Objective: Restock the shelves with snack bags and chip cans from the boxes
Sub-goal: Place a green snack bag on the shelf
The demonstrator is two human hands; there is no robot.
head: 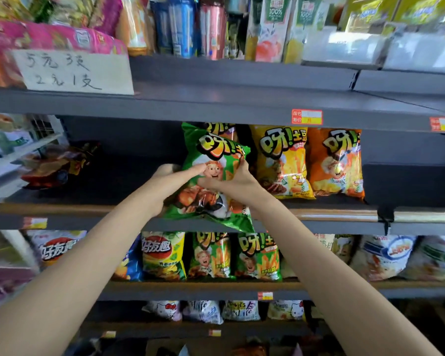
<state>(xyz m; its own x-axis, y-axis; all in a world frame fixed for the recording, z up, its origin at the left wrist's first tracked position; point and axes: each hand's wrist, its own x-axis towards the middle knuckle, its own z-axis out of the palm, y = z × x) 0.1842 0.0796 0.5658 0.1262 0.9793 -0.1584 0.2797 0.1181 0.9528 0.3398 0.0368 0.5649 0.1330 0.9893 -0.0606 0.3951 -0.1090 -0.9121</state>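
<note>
A green snack bag (211,155) stands tilted at the front of the middle shelf (139,181), its lower edge hanging over the shelf lip. My left hand (174,177) holds its left side, thumb across the front. My right hand (231,179) grips the bag's middle from the right, fingers curled into the foil. Another bag of the same brand stands behind it, mostly hidden. To the right on the same shelf stand a yellow snack bag (283,160) and an orange snack bag (337,160), both upright.
A dark snack bag (54,165) lies at the shelf's left end, with bare shelf between it and the green bag. The shelf below holds several chip bags (162,255). Drink cartons (272,29) and a handwritten price sign (72,70) fill the shelf above.
</note>
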